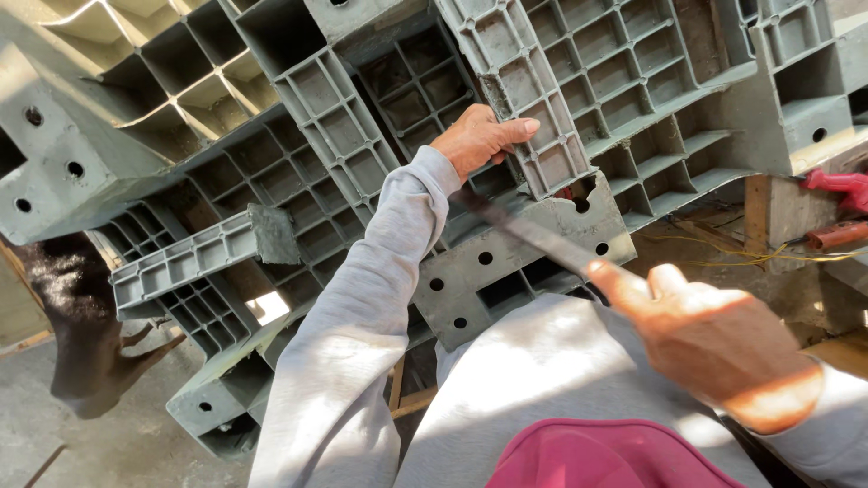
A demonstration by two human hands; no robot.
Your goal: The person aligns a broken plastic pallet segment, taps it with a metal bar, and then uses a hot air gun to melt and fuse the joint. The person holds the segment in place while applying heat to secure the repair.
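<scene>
- While the grey plastic panel (pixel 520 108) is steadied by the left hand (pixel 477 137), a long dark blade-like tool (pixel 533 237) is held by the right hand (pixel 714 339) with its far end close under the left hand, near the panel's lower end
- Left hand: fingers laid flat and curled over the panel edge, thumb along its face; a bracing grip, judged to keep the piece from shifting
- Right hand: closed round the near end of the tool, thumb extended along it; tool blurred, exact type cannot be told
- Panel: narrow ribbed strip with square cells, dusty grey, scuffed; it leans across a pile of similar gridded panels (pixel 271 172)
- Flat grey plate with round holes (pixel 493 271) lies just below the strip, touching or overlapping it; which one, cannot be told
- Grey sleeves are worn on both arms; a pink cap brim (pixel 615 456) shows at the bottom edge
- Red-handled tool (pixel 836 181) rests at far right, well apart from both hands
- Dark animal (pixel 77 325) stands at left on the concrete floor (pixel 136 443)
</scene>
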